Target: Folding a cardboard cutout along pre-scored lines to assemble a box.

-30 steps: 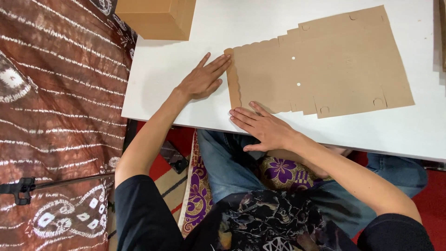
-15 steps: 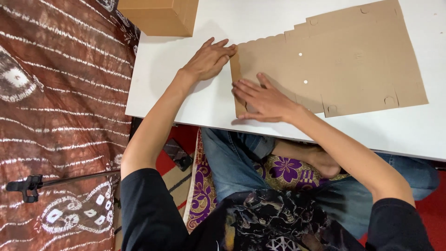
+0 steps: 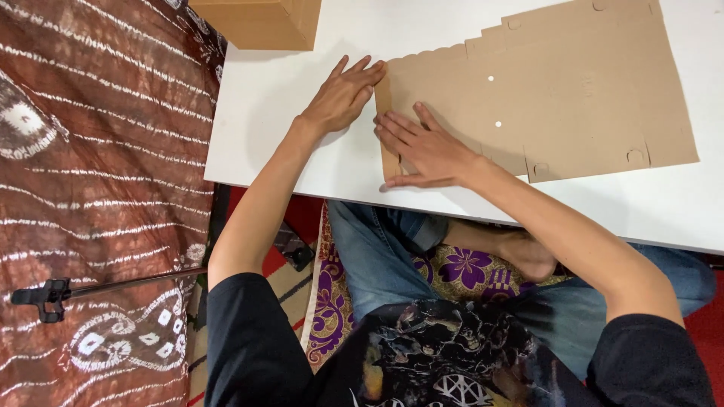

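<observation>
A person's left hand (image 3: 341,96) and right hand (image 3: 427,149), both flat and grasping nothing, press the folded end flap of a flat brown die-cut cardboard sheet (image 3: 558,90) near the white tabletop's (image 3: 279,120) front-left corner; creasing appears underway, and firm sliding pressure seems needed next.

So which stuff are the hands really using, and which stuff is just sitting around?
Being used:
- flat cardboard sheet, lying on the white table
- left hand, flat on the table at the sheet's narrow end flap
- right hand, pressing flat on the sheet

Just sitting around:
- brown cardboard box at the table's far corner
- black clamp on a rod on the patterned cloth
</observation>
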